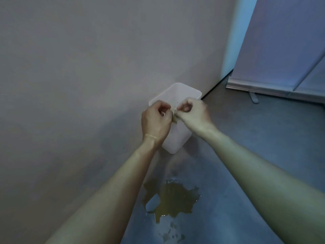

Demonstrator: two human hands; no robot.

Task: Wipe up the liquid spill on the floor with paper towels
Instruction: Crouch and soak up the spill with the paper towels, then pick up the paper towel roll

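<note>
Yellow-brown liquid spill (173, 198) pools on the blue-grey floor (228, 138) beside a beige wall (70, 67), between two bare forearms. Beyond it, the left hand (155, 118) and right hand (193, 113), fingers tightly curled, together pinch a small soggy tan paper towel wad (174, 114) over a white rectangular plastic bin (175, 141) standing against the wall.

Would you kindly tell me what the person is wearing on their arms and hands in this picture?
Both forearms are bare as far as the frame shows: no sleeves and no gloves. The left hand has a thin, pale bracelet around its wrist. The right hand and its wrist show no band or watch.
</note>
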